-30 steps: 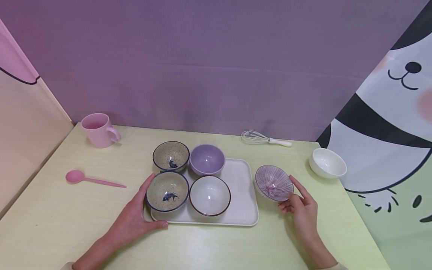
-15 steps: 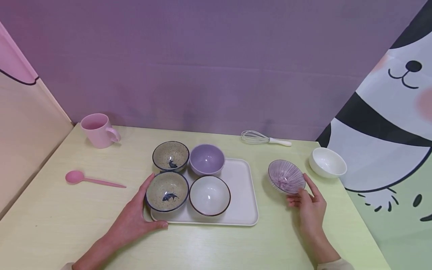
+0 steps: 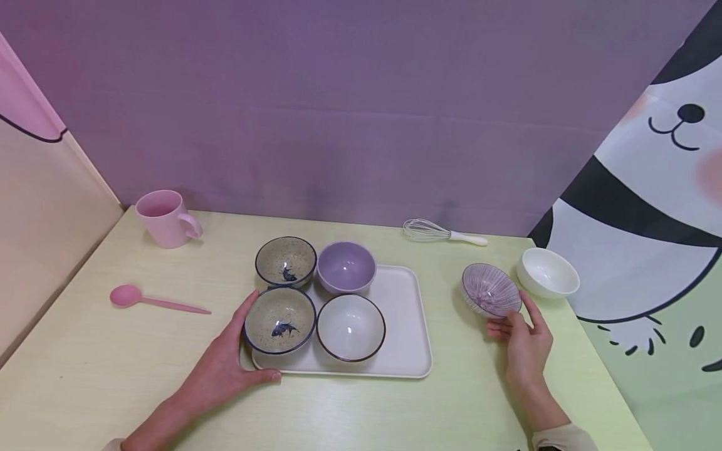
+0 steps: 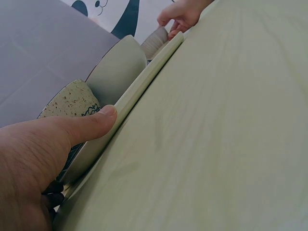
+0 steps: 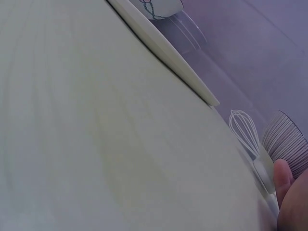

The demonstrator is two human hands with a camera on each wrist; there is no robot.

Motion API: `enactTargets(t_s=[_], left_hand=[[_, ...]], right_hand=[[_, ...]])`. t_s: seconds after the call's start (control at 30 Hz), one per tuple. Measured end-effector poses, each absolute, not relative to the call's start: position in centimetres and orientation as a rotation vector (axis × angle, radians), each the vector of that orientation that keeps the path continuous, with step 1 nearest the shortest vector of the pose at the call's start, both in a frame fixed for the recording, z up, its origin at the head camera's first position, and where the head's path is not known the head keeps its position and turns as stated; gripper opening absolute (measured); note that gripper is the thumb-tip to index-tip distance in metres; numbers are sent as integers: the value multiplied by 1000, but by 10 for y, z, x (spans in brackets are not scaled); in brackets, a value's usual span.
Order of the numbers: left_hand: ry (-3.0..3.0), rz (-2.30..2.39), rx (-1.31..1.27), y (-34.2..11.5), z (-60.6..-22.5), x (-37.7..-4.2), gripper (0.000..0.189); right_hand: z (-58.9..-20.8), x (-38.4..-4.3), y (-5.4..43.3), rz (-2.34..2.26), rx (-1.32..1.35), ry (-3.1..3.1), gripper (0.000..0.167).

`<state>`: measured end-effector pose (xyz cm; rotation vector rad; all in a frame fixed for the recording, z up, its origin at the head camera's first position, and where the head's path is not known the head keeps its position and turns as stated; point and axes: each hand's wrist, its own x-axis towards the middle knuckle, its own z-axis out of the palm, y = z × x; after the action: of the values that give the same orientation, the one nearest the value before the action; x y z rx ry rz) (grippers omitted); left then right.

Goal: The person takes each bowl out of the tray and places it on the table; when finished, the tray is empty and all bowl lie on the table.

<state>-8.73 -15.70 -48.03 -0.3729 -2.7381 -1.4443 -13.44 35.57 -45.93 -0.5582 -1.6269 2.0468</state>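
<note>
My right hand [image 3: 529,349] pinches a small bowl with purple radiating stripes [image 3: 489,289] by its near right side. The bowl tilts slightly, and its shadow falls on the table to its left. At the front left corner of a white rectangular tray [image 3: 407,332], my left hand [image 3: 217,360] grips the tray with its thumb along the front rim. Its index finger lies beside a speckled bowl with a blue fish [image 3: 280,321]. Another speckled fish bowl [image 3: 285,260], a lilac bowl [image 3: 346,267] and a white bowl with a brown rim [image 3: 351,327] are grouped with it at the tray.
A plain white bowl [image 3: 547,272] stands right of the striped bowl, near the table's right edge. A whisk [image 3: 442,232] lies at the back. On the left are a pink mug [image 3: 167,219] and a pink spoon [image 3: 155,300]. A purple backdrop [image 3: 361,125] rises behind the table.
My right hand has carried the striped bowl right and slightly back, away from the tray and closer to the white bowl. The left hand and the tray have stayed in place.
</note>
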Motion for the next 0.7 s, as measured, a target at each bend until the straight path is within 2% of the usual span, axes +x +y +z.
enactTargets(t_s=[0.7], left_hand=[[-2752, -1414, -368, -158, -481, -88, 146]], right_hand=[[-459, -149, 364, 2087, -553, -1546, 60]])
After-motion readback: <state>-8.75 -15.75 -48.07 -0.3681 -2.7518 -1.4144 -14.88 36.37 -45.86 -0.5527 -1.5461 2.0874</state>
